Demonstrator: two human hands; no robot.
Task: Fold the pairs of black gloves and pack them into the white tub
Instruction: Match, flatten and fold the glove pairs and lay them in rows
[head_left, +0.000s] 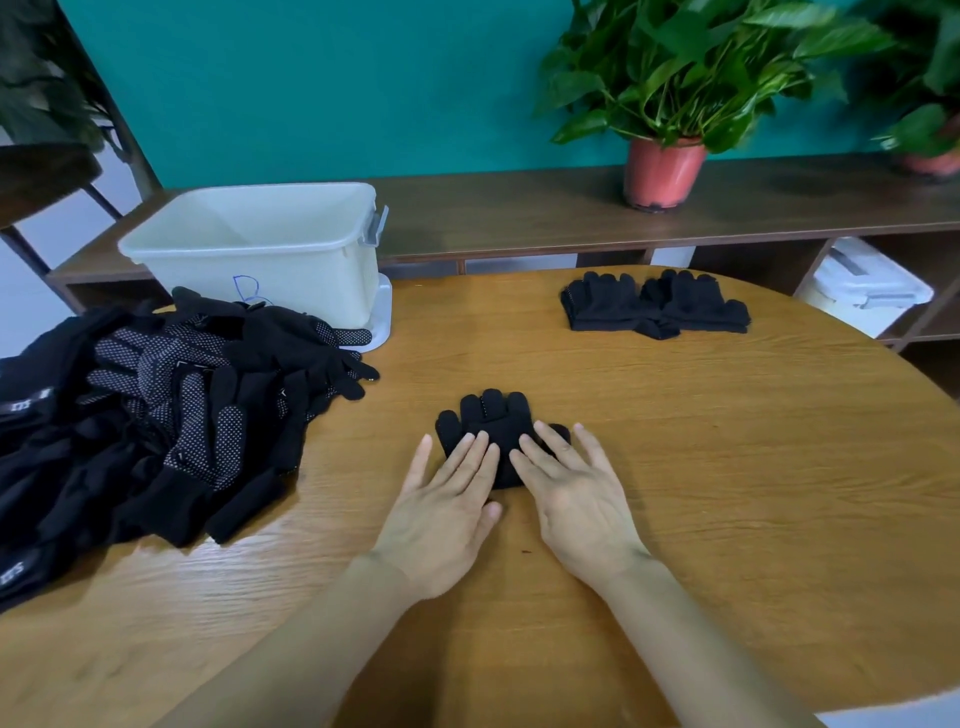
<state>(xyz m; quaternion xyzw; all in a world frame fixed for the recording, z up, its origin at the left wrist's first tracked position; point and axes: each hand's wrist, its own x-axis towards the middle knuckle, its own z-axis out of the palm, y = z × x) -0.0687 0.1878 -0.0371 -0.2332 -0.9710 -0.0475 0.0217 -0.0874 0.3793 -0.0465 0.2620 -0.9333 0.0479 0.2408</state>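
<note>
**Gloves pinned flat at centre table**

Gloves (485, 421) front and centre: one black pair, laid one on top of the other, sits in the middle of the table (727, 467), right in front of the person. The long axis runs near to far. The knitted fingers point away, toward the far edge, with four stubby tips fanned out and a thumb poking left. The near end is tucked under the hands, so its cuffs are hidden. It reads as a short, compact bundle, soft matte knit, with a few pale grip dots showing on one finger.

Both hands are down on it. The left hand (447, 509) lies palm-down with fingers straight and slightly spread, its middle fingers on the pair's left half and its outer finger on bare wood. The right hand (576, 499) mirrors it on the right half, fingers flat and splayed, gripping nothing.

Off to the left a loose pile (171, 415) of black gloves sprawls in a heap, with dotted palms up and ribbed cuffs hanging toward the near edge. Behind it stands the tub (291, 275), white plastic, rectangular with rounded corners and a grey latch on its right end. At far right, well apart from the hands, the finished pairs (675, 306) lie in two neat side-by-side bundles, fingers pointing away. The tabletop is rounded, warm wood grain. Beyond it a dark shelf (519, 208) carries a leafy plant in a red pot (662, 174).
</note>
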